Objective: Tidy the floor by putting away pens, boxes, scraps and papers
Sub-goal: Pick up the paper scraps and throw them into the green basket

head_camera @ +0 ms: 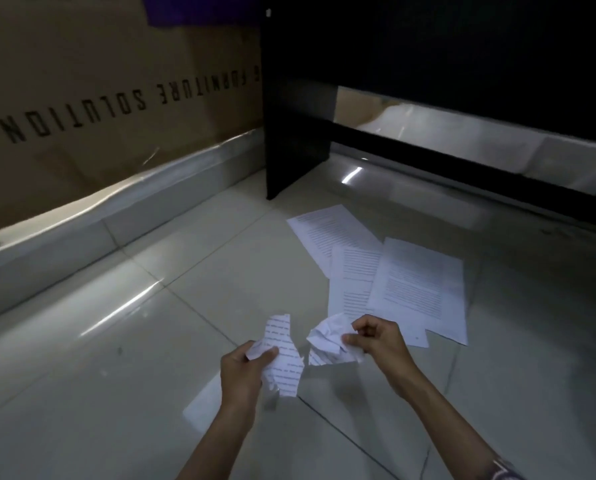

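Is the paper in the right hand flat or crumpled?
Crumpled. The paper pinched by the right hand is bunched into an irregular, creased wad, unlike the printed sheets lying spread flat on the floor behind it.

Torn printed scrap (282, 355) in left hand (242, 370), crumpled paper (327, 341) in right hand (376, 339).

This looks like an office or study room, dimly lit. Glossy pale floor tiles (171, 341) fill the lower frame. At upper left a big cardboard carton (81, 109) printed "FURNITURE SOLUTION" leans along the wall, and at upper right stands black panel furniture (296, 98), probably a desk. Printed text sheets (393, 282) lie at centre right.
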Demonstrator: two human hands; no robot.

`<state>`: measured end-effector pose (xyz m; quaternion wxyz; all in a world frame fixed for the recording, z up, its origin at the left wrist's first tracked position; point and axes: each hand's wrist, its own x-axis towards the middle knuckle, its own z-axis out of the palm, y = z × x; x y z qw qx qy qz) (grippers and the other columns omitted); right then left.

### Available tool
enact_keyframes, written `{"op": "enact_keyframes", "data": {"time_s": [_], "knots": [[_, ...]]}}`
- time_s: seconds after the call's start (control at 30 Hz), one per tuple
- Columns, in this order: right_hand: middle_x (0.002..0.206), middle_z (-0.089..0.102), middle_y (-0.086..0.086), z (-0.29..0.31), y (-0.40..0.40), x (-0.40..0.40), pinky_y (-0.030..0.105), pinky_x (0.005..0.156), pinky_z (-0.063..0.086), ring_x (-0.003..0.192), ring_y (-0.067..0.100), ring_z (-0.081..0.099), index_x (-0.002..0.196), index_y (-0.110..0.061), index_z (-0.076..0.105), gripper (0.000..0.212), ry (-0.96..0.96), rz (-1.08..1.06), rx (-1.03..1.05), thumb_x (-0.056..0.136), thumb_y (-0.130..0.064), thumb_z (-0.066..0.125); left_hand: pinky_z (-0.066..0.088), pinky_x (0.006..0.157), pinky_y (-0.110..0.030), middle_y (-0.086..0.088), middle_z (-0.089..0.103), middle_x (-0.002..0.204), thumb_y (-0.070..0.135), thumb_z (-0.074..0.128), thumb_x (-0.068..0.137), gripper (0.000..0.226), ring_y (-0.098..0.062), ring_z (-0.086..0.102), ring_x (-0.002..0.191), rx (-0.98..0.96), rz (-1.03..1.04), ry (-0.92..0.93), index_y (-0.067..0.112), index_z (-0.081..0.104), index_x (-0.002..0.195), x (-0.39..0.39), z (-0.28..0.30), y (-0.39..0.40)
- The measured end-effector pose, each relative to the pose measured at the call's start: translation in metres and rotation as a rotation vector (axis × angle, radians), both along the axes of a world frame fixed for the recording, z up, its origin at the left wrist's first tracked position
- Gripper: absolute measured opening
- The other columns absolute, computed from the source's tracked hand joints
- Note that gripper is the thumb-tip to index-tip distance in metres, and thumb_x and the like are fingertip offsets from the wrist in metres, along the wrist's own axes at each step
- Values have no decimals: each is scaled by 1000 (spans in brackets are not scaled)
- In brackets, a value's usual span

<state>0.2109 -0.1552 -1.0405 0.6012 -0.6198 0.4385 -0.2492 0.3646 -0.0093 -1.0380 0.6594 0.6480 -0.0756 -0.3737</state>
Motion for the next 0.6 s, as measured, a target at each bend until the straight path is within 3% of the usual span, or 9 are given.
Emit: {"op": "enact_keyframes", "data": {"time_s": [0.13, 0.27, 0.4, 0.5, 0.6], "knots": [[64, 52, 4, 28, -12, -42, 20, 57, 38, 62, 14, 49, 63, -6, 56, 21, -47, -134, -49, 72, 5, 71, 36, 34, -8, 7, 65, 45, -9, 64, 77, 18, 0, 54, 35, -29, -89, 11, 7, 64, 70, -25, 28, -30], [71, 53, 13, 62, -23, -97, 26, 61, 39, 67, 20, 51, 71, 8, 55, 14, -56, -265, -129, 75, 5, 69, 45, 39, -14, 3, 70, 53, -7, 66, 76, 15, -7, 63, 44, -60, -204, 31, 8, 68, 74, -58, 57, -64], [67, 55, 12, 103, -32, -161, 17, 51, 39, 61, 15, 51, 72, 5, 58, 12, -37, -415, -217, 76, 5, 69, 54, 51, -24, -4, 72, 70, 1, 70, 76, 12, -18, 67, 58, -85, -347, 11, 11, 70, 83, -107, 85, -105], [63, 55, 11, 135, -35, -219, 19, 42, 38, 54, 11, 50, 69, 0, 56, 16, -27, -560, -287, 76, 4, 70, 40, 41, -13, 3, 61, 48, 4, 68, 79, 5, -6, 51, 37, -114, -508, -3, 9, 69, 82, -163, 109, -137], [66, 56, 15, 164, -36, -272, 24, 47, 41, 59, 18, 51, 71, 7, 55, 16, -4, -665, -397, 75, 2, 70, 31, 34, -9, 8, 56, 38, 5, 65, 83, 13, -1, 44, 30, -155, -649, -21, 9, 66, 70, -219, 129, -163]]}}
